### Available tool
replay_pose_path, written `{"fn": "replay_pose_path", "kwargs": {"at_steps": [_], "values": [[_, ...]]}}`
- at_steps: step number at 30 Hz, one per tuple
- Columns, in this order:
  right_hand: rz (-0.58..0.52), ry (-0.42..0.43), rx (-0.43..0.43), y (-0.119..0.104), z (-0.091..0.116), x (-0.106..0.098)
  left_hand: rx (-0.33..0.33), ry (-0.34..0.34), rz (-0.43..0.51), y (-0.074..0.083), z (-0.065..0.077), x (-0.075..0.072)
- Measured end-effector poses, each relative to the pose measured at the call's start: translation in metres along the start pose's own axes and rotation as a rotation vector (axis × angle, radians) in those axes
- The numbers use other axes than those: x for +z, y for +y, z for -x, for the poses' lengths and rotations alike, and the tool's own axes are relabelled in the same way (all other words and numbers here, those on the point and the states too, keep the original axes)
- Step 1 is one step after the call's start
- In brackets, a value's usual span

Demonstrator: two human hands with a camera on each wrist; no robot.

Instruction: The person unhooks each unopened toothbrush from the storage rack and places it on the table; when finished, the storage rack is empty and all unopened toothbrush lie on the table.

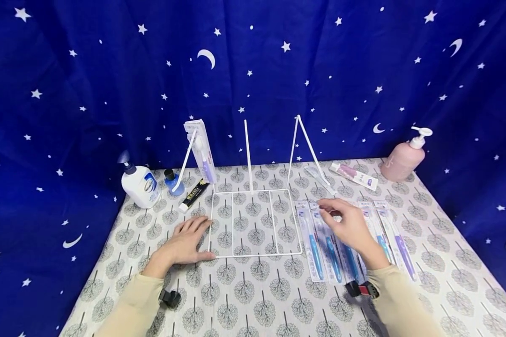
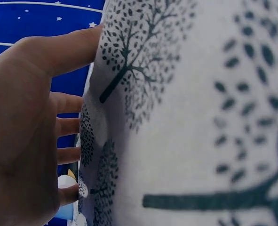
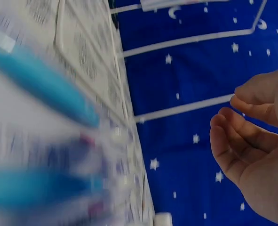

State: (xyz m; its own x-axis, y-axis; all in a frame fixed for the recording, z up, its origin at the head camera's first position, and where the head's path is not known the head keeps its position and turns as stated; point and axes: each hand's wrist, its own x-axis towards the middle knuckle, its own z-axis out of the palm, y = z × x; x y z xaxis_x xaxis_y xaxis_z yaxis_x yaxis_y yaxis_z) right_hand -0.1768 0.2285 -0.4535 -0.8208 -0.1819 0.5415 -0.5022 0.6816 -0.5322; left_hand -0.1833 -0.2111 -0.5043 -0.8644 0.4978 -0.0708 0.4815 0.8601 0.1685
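Observation:
A white wire rack (image 1: 256, 256) with upright prongs stands mid-table. My left hand (image 1: 187, 241) rests at its left front corner, fingers spread on the cloth beside the frame; the left wrist view shows these fingers (image 2: 68, 127) straight. Over a row of packaged toothbrushes (image 1: 315, 250), right of the rack, hovers my right hand (image 1: 347, 224). Its fingers (image 3: 228, 146) are loosely bent, with nothing seen between them. Blue toothbrush handles (image 3: 40, 77) are blurred below it in the right wrist view. More toothbrush packaging (image 1: 202, 152) hangs on the rack's left prong.
Behind the left hand are a white pump bottle (image 1: 142, 187), a small blue bottle (image 1: 174, 183) and a black toothpaste tube (image 1: 194, 194). At the back right lie a clear wrapper (image 1: 318, 178) and a pink toothpaste tube (image 1: 354, 176), near a pink pump bottle (image 1: 402, 160).

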Motion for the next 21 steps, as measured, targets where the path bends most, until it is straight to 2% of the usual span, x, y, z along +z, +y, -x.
{"fn": "replay_pose_path", "kwargs": {"at_steps": [10,15,21], "values": [[-0.131,-0.055,-0.12,-0.034,-0.029,0.039,-0.032,-0.026,-0.001,0.004,0.001,-0.003],[-0.192,-0.082,-0.118,-0.048,-0.044,0.055,-0.041,-0.022,0.003,0.006,0.001,-0.005],[-0.336,-0.105,-0.12,-0.063,-0.065,0.077,-0.038,-0.008,-0.026,0.009,0.001,-0.005]]}}
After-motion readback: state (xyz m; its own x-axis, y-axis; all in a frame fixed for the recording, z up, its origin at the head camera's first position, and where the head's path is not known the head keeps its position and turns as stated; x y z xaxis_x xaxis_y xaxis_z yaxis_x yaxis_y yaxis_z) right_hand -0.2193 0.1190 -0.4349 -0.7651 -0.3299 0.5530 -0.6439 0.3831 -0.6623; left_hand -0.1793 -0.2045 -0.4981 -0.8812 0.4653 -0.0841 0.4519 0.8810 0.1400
